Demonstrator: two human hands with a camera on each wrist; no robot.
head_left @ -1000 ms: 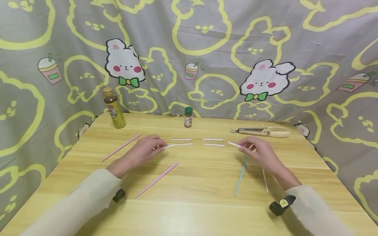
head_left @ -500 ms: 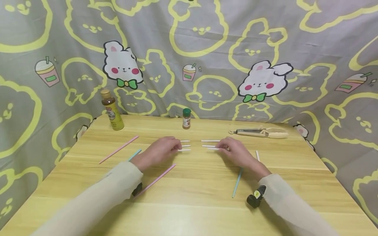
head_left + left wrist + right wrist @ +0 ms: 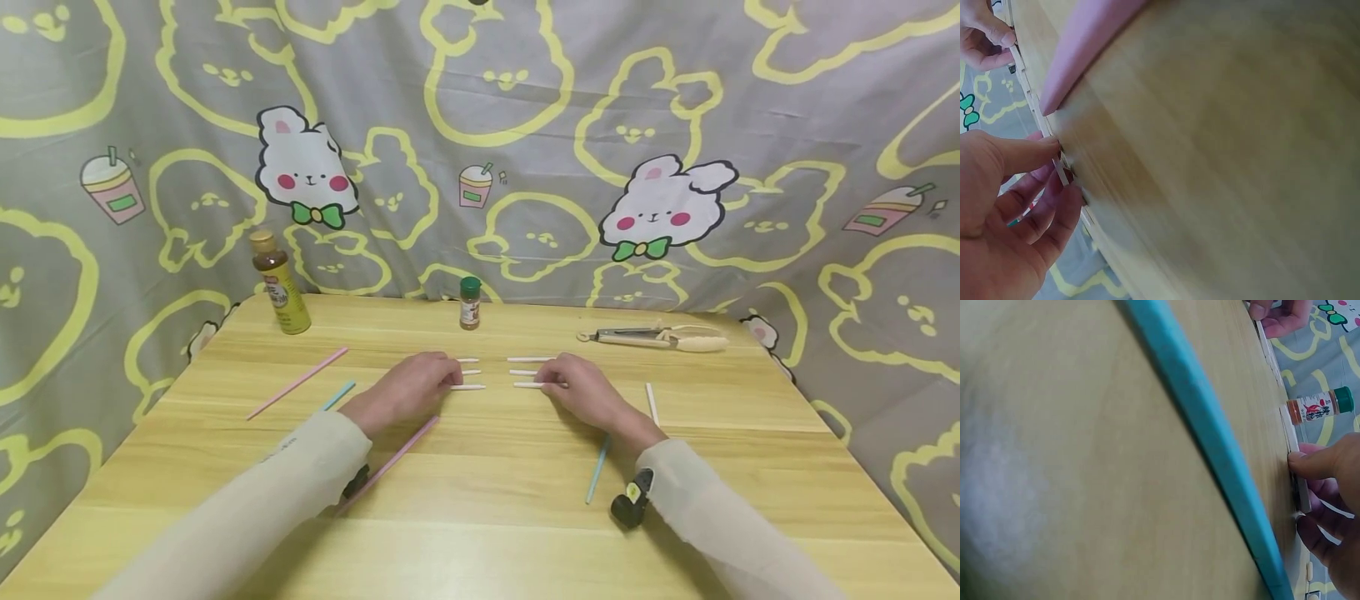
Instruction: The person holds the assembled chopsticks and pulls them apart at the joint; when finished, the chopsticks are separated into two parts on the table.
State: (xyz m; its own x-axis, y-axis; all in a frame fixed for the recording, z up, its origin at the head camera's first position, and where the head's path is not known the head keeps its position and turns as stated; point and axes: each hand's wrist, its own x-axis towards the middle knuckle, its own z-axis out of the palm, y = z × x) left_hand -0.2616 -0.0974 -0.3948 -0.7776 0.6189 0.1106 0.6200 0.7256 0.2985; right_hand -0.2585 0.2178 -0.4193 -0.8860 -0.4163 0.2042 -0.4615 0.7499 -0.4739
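Observation:
My left hand (image 3: 416, 383) pinches a short white stick (image 3: 471, 387) low over the table, its free end pointing right. Thumb and fingers meet around this stick in the left wrist view, at the white piece (image 3: 1061, 171). Opposite it, my right hand (image 3: 587, 390) pinches another white stick (image 3: 527, 385) that points left. In the right wrist view the thumb lies on that stick (image 3: 1302, 495). Just beyond each held stick lie two more white sticks, such as the left one (image 3: 470, 361) and the right one (image 3: 528, 359), partly hidden by the hands.
Pink sticks (image 3: 296, 385) and a blue stick (image 3: 339, 396) lie around the left arm. Near the right arm are another blue stick (image 3: 597, 473) and a white stick (image 3: 651, 403). Behind stand a yellow-labelled bottle (image 3: 283, 292), a green-capped spice jar (image 3: 470, 305) and tongs (image 3: 656, 337).
Both hands have come inward and slightly nearer, each bringing its white stick to the near side of the other white ones. The two held sticks now lie roughly in line, a gap between them.

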